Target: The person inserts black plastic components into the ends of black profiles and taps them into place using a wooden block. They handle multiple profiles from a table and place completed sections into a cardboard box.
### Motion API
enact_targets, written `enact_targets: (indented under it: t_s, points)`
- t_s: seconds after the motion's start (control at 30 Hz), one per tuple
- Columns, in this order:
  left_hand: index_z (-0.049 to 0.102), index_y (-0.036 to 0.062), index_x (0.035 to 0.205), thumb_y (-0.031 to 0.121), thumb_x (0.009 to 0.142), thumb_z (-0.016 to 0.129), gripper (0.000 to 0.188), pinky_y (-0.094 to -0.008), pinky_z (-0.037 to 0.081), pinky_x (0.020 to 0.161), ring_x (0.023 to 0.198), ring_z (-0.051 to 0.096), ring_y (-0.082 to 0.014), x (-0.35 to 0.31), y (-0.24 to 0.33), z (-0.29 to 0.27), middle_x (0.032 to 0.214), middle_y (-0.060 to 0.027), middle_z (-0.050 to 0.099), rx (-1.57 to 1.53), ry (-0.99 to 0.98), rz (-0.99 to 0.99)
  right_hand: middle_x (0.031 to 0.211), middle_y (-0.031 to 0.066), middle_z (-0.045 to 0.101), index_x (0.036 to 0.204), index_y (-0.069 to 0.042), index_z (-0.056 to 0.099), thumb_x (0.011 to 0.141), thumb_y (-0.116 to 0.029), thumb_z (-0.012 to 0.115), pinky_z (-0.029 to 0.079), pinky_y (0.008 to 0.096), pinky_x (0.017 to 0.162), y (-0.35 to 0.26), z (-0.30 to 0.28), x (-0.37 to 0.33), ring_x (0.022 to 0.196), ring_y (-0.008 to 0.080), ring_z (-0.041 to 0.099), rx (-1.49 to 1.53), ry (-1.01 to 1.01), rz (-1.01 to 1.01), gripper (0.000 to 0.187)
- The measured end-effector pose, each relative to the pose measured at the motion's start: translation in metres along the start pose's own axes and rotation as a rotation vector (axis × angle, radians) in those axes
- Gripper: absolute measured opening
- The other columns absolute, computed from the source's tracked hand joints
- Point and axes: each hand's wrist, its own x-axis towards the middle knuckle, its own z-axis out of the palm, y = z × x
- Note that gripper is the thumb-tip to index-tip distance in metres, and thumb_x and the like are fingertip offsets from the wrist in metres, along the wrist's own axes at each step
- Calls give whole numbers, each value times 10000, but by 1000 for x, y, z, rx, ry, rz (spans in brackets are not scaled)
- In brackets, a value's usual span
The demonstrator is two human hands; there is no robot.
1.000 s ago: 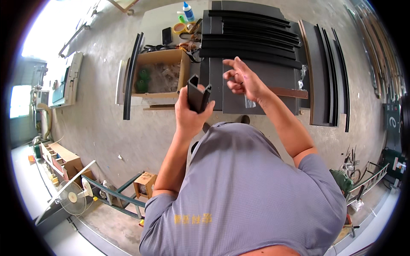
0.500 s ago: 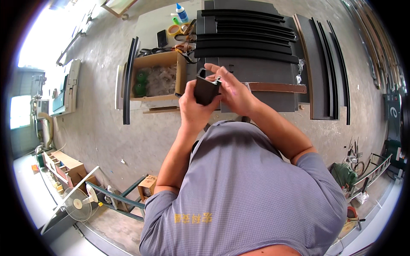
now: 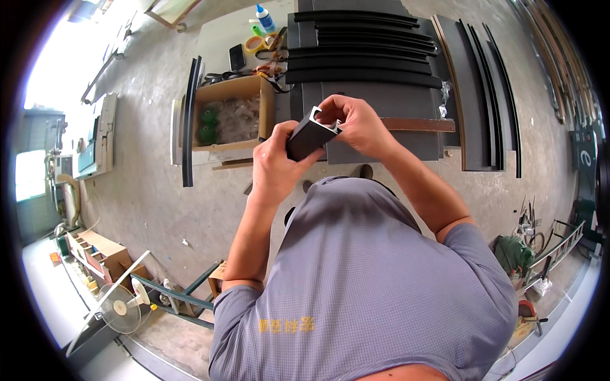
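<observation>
My left hand (image 3: 278, 157) is closed round a short black metal profile (image 3: 307, 141), thumb along one side and fingers along the other. The profile's cut end is bare silver metal and shows a channel-like section; it tilts up and to the right. At that end, my right hand (image 3: 361, 127) has its fingers curled in a pinch on the rim. Its fingertips are partly hidden by the profile, and whether they also hold something small cannot be seen.
Ahead, long black strips (image 3: 368, 51) lie across dark panels (image 3: 375, 95) beside a brown strip (image 3: 416, 124). To the left stands an open cardboard box (image 3: 268, 111) of plastic bags; behind it are a phone (image 3: 237, 57), tape rolls (image 3: 255, 44) and a blue-and-white bottle (image 3: 265, 19).
The profile has turned so its silver cut end faces up and right. My right fingers, spread beside it before, have curled onto that end. My left hand has shifted slightly left.
</observation>
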Motion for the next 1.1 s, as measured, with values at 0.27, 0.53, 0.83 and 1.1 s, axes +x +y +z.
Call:
enact_targets:
  t_s: [0.27,0.53,0.83,1.1]
  points:
    - [609,13,1137,18,735,916,506,-326,593,837,917,740,-179,1,-6,8,1076,-98,776,-182,67,88,972,49,747,1098,-6,690,941,-38,774,593,276,799,0,0,2,879,102,701,283,6,91,182]
    - [623,12,1133,-47,744,891,476,-317,598,811,949,721,-163,0,-14,8,1116,-100,761,-337,68,85,966,58,756,1123,14,731,924,-28,790,611,297,854,-11,1,-6,900,135,732,135,-33,29,211]
    - [487,27,1224,-96,770,849,593,-287,598,719,962,710,-160,-2,-23,2,1137,-143,747,-450,-2,-27,1069,97,761,1201,8,727,814,0,850,598,306,930,-30,0,-17,992,165,735,-324,-103,-223,406]
    - [478,16,1384,173,823,808,670,-391,508,871,1015,586,-281,-9,-39,-9,1250,-167,567,-395,-95,232,1362,140,661,1268,-17,665,833,-7,826,550,352,1052,-39,-12,-28,1174,196,683,88,-55,-208,464]
